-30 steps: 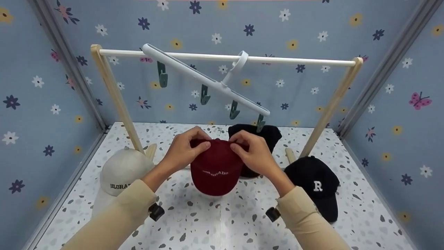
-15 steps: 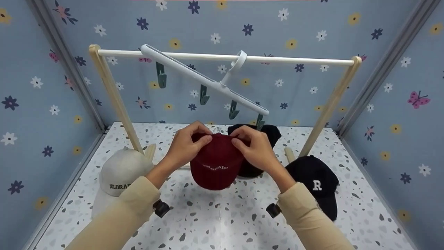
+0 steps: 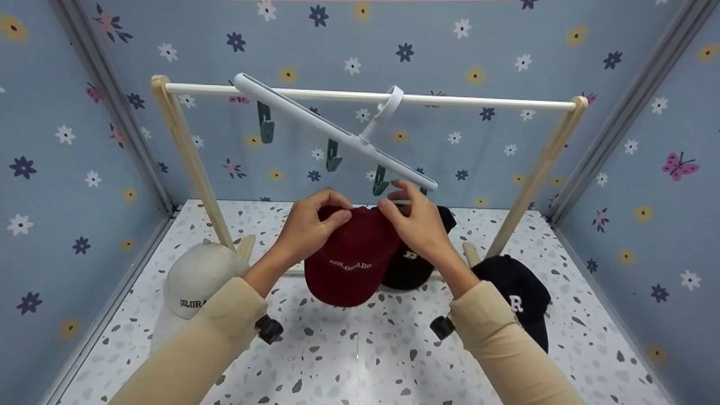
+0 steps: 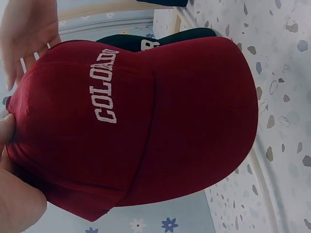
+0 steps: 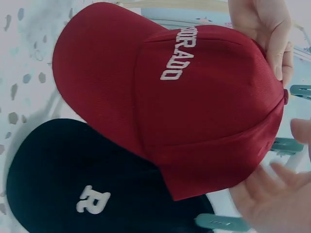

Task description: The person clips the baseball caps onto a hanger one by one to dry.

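Observation:
A dark red baseball cap (image 3: 349, 253) lettered "COLORADO" hangs brim down in front of the hanger, with its crown up. My left hand (image 3: 306, 225) pinches the crown's top left between thumb and fingers. At the crown's right side is my right hand (image 3: 419, 225), its fingers raised and spread just below a green clip (image 3: 381, 181). In the right wrist view the fingers of that hand (image 5: 272, 199) are loose beside the fabric and grip nothing. Right behind the red cap, a black cap (image 5: 53, 174) with a white R hangs from another green clip (image 5: 223, 222).
The pale blue hanger (image 3: 337, 132) hangs tilted on the white rod (image 3: 484, 101) of a wooden rack. A light grey cap (image 3: 202, 275) sits at the left and a navy cap (image 3: 509, 287) at the right on the speckled floor. Flowered panels enclose three sides.
The red cap has risen toward the clips. My right hand has let go of its crown and moved up, while the left hand keeps its pinch.

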The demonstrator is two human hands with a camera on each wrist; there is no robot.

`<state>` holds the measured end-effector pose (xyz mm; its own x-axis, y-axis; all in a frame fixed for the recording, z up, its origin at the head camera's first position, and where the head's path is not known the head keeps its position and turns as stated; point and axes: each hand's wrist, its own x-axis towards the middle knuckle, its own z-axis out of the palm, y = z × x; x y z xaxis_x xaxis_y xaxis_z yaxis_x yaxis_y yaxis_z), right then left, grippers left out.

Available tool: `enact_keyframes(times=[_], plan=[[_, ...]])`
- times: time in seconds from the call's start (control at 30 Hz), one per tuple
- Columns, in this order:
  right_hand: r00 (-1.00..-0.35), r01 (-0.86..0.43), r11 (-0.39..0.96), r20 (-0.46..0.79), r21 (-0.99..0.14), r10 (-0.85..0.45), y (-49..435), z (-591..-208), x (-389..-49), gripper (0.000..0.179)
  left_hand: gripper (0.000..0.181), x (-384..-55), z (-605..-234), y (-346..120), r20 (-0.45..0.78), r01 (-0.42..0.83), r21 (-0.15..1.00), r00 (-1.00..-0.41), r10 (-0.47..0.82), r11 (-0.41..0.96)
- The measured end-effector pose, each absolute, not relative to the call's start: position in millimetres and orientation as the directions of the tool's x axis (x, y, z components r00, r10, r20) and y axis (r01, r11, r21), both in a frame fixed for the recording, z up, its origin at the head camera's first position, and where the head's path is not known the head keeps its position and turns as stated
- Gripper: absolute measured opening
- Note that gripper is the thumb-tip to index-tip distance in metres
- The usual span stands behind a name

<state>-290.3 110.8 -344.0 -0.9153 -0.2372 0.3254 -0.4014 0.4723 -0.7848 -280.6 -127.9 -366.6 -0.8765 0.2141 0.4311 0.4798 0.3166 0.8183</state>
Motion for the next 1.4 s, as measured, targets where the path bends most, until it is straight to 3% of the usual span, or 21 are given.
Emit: enact_keyframes(times=[0.13,0.33,0.6,0.9,1.07,1.4], plan=[[-0.940,-0.333,0.426,0.261,-0.841,-0.219,105.9,-335.0,-294.7,0.061,0.009,-282.6,-365.9,-128.4,0.443,0.493,0.812,-0.869,0.220,0.311],[-0.957,-0.219,0.118,0.190,-0.968,-0.219,97.6,-332.8,-303.1,0.053,0.009,-281.9,-367.7,-130.1,0.429,0.480,0.826,-0.875,0.225,0.295],[-0.951,-0.212,-0.022,0.211,-0.977,-0.227,92.5,-335.2,-304.1,0.047,0.017,-280.9,-370.6,-130.1,0.392,0.444,0.847,-0.893,0.220,0.293],[-0.927,-0.316,0.029,0.302,-0.948,-0.221,89.3,-333.4,-307.3,0.028,0.016,-283.0,-371.8,-129.8,0.387,0.444,0.834,-0.894,0.226,0.328],[-0.919,-0.383,0.163,0.358,-0.909,-0.167,87.0,-335.0,-308.9,0.029,0.015,-283.9,-373.3,-129.6,0.398,0.454,0.826,-0.889,0.225,0.334],[-0.894,-0.448,0.275,0.429,-0.851,-0.128,83.3,-336.4,-311.7,0.027,0.015,-283.9,-374.4,-129.9,0.407,0.464,0.824,-0.884,0.229,0.326]])
